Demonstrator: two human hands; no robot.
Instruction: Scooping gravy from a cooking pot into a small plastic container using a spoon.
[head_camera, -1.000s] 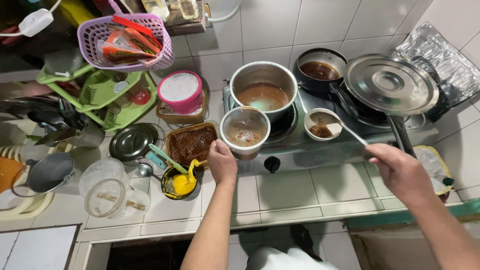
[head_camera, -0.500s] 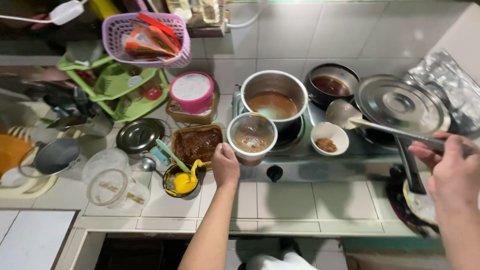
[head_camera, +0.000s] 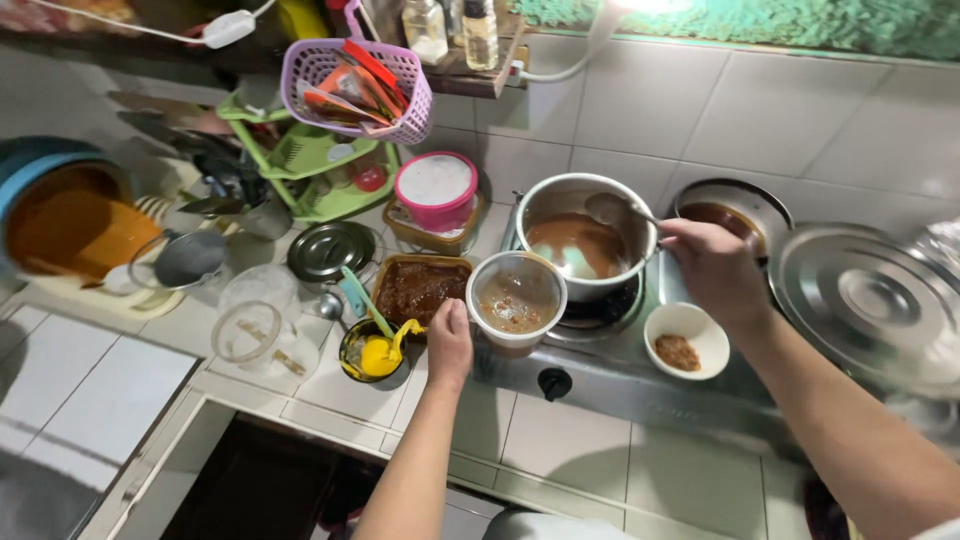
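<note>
My left hand (head_camera: 449, 343) grips the side of a clear plastic cup (head_camera: 516, 299) holding brown food, standing on the front edge of a steel stove (head_camera: 640, 385). My right hand (head_camera: 714, 268) holds a metal ladle (head_camera: 612, 209) whose bowl hangs over a steel pot (head_camera: 585, 235) of brown sauce on the left burner. A small white bowl (head_camera: 686, 341) with a brown paste sits just below my right wrist.
A second pot (head_camera: 735, 208) stands at the back, with a large steel lid (head_camera: 865, 299) to its right. Left of the cup are a brown container of dark paste (head_camera: 415, 287), a small yellow-sauce bowl (head_camera: 372, 352), a pink-rimmed tub (head_camera: 436, 189), a round lid (head_camera: 331, 249), a green rack (head_camera: 305, 160) and a purple basket (head_camera: 357, 80).
My right hand has swung the ladle left from the right side of the stove to above the sauce pot. The view has shifted right and closer. My left hand stays on the cup.
</note>
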